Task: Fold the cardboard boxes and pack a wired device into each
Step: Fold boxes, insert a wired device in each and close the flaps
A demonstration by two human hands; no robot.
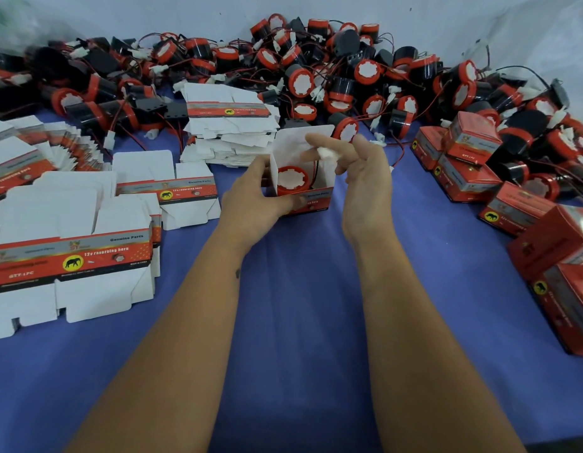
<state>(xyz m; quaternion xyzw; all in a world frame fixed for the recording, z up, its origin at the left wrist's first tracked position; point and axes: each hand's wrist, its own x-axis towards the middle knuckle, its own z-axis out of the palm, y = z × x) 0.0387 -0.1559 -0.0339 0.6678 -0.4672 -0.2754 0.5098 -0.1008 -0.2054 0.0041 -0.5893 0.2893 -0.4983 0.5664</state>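
Hands meet at the middle of the bench, around one small open box (303,188). The left hand (254,194) holds the box by its left side, with the thumb curled along the front wall and the other fingers behind it. The box stands upright on the blue cloth (300,305), with its mouth facing up and its tall white back flap (300,135) still standing.

Inside the box sits one red and black horn (291,179), with its round white face looking up. Its thin wire (316,170) runs up the inside of the box on the right.

The right hand (365,188) is just beside the box on the right, a little above the mouth. Its first fingers (319,142) pinch a small white plug (326,153), and the rest are loosely spread. The plug hangs right over the open mouth, so I think the next move is straight down, to tuck the plug and wire in. The right hand is the nearer one for that. After that the flap can fold shut.

Flat boxes (71,256) lie in stacks toward the left edge of the bench. A big heap of loose horns (316,70) fills the far edge. Closed red boxes (473,158) pile up along the right edge.
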